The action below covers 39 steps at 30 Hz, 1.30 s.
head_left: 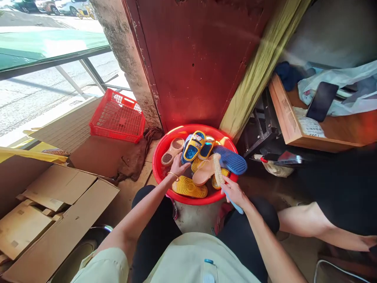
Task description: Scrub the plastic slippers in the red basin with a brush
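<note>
Left hand [179, 167] is steadying the yellow-blue sandal [192, 151] atop the basin [156, 162] — fingers apparently pinching its near end; right hand [234, 192] is gripping the brush [218, 175], fingers closed, leaving bristles [217, 166] free.

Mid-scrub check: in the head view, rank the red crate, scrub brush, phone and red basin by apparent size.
1. Red basin
2. Red crate
3. Phone and scrub brush: not ranked; the brush looks longer, the phone broader.
</note>
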Each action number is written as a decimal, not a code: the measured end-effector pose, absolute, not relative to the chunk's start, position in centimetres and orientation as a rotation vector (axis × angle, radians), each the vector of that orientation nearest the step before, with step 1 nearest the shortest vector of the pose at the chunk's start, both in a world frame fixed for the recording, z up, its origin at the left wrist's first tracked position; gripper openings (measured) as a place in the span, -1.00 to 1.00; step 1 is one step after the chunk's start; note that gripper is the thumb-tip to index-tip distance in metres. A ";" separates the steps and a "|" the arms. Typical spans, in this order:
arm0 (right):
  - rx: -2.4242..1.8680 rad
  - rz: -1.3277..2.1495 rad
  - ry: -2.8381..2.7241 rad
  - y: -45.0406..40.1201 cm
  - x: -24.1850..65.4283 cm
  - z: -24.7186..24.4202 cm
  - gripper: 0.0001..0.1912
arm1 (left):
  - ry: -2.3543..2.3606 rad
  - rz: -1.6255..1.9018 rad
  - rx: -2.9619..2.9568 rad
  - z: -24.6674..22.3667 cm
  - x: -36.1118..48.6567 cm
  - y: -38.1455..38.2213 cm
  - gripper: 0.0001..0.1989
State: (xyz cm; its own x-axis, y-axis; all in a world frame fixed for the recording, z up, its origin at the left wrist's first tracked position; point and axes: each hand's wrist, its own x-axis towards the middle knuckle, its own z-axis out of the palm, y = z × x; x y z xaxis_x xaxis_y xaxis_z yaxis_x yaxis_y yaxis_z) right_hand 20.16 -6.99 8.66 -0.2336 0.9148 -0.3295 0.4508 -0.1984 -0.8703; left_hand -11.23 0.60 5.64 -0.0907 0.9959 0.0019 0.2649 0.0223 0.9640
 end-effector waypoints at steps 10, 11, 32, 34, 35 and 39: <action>-1.774 1.526 -1.708 -5.7 18.5 7.8 -0.32 | 1.415 -0.086 2.055 4.3 -10.3 -4.2 -0.14; -1.779 1.523 -1.704 -5.7 18.6 7.7 -0.33 | 1.398 -0.143 2.077 4.5 -10.1 -3.8 -0.13; -1.851 1.301 -1.751 -7.0 18.5 6.9 -0.33 | 1.373 0.354 1.949 8.9 -17.5 -2.9 -0.18; -1.794 1.125 -1.809 -7.4 18.0 6.9 -0.34 | 1.357 0.386 1.889 8.5 -17.6 -2.6 -0.19; -1.736 1.019 -1.858 -7.6 17.7 7.0 -0.36 | 1.363 0.384 1.876 8.2 -17.5 -2.5 -0.19; -1.585 0.860 -2.158 -7.9 16.0 7.6 -0.43 | 1.381 0.271 1.921 7.2 -16.4 -2.3 -0.20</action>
State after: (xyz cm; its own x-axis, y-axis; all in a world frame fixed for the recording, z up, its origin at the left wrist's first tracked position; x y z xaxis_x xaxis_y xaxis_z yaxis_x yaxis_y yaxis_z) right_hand 16.00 -7.92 7.63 -0.3281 0.9406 -0.0878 0.7430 0.1995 -0.6388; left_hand -16.37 -2.31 7.17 0.3978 0.8853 -0.2410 0.7282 -0.1448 0.6699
